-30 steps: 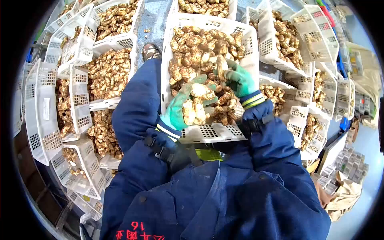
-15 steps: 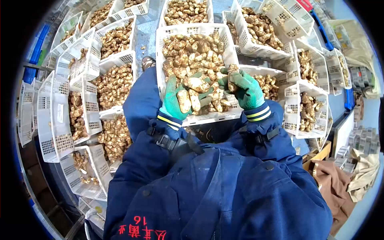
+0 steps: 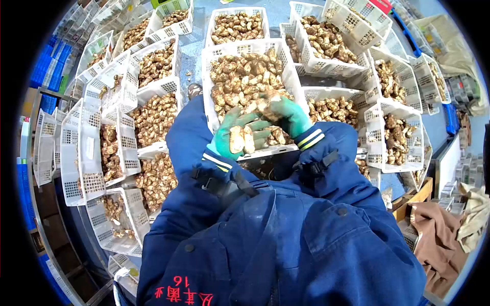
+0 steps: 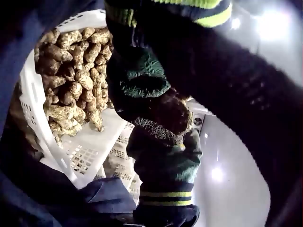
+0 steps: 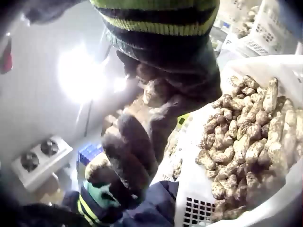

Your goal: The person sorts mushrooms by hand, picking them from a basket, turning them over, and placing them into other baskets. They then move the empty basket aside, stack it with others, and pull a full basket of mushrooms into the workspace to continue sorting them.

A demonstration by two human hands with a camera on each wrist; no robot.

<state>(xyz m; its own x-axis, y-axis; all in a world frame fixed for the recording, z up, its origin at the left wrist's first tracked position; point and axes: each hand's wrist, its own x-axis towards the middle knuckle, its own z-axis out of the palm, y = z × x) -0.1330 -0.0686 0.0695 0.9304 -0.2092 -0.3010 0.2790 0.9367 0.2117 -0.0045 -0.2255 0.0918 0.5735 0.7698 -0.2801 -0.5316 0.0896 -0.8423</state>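
Both hands wear green gloves. My left hand is palm up over the near edge of a white crate, fingers mostly straight. Two pale, brown-flecked mushrooms lie side by side on it. Just right of it, my right hand grips another mushroom, blurred, over the crate's contents. Many similar mushrooms fill this crate, also seen in the left wrist view as a mushroom heap beside the hands. The right wrist view shows the right glove close up, its fingertips partly hidden.
White crates of mushrooms surround me: a crate ahead, stacked crates at right, and rows of crates at left. A brown cloth lies at lower right. Blue crates stand at far left.
My right hand has moved left, towards the left hand, with its mushroom. The upper mushroom on the left hand no longer shows there, and its fingers are more spread.
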